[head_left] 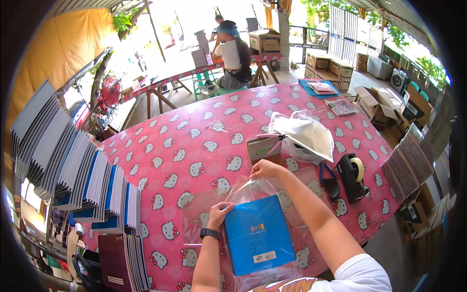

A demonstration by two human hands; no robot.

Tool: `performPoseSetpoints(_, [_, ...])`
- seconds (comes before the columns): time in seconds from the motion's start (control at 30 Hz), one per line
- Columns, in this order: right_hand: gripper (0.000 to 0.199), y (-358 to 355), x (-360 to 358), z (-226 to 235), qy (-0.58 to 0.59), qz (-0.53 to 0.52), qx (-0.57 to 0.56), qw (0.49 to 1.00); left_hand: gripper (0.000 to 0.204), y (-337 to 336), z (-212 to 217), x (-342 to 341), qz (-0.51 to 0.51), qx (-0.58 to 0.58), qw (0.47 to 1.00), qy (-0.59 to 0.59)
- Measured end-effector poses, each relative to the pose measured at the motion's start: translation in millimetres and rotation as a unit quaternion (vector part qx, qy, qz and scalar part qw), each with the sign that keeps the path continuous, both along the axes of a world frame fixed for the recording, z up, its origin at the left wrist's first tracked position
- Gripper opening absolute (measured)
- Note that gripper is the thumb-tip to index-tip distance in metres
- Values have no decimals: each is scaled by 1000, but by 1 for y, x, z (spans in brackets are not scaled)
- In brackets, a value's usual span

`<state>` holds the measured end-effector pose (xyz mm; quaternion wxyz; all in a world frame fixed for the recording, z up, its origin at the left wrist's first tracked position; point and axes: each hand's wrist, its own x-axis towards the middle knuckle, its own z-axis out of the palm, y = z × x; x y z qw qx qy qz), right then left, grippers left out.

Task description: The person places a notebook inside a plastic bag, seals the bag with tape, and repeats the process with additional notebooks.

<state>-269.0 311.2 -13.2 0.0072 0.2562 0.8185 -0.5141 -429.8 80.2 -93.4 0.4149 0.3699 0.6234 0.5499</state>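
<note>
White sleeve (362, 273) is nearest. Blue notebook (260, 234) sits in a clear bag (250, 190) on the pink surface (185, 141). Their left hand (221, 214) pinches the bag's side, right hand (265, 169) its top, both nearly closed; tugging hard could rip it.

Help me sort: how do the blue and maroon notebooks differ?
The blue notebook is in a clear bag held by the left hand and right hand; the maroon notebook sits with a stack. The blue notebook has a white label, the maroon notebook white lines. Both show covers.
</note>
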Motion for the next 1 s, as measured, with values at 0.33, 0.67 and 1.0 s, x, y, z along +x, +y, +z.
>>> performPoseSetpoints(0.33, [19,4,-8,3,68,-12,-47,997,22,5,3,2,15,-47,999,-5])
performPoseSetpoints(0.67, [32,-9,75,-44,4,-183,-199,963,32,-1,-2,14,116,100,988,-5])
performPoseSetpoints(1.0, [25,-86,88,-62,198,-281,-157,926,27,-9,-2,3,53,18,998,-12])
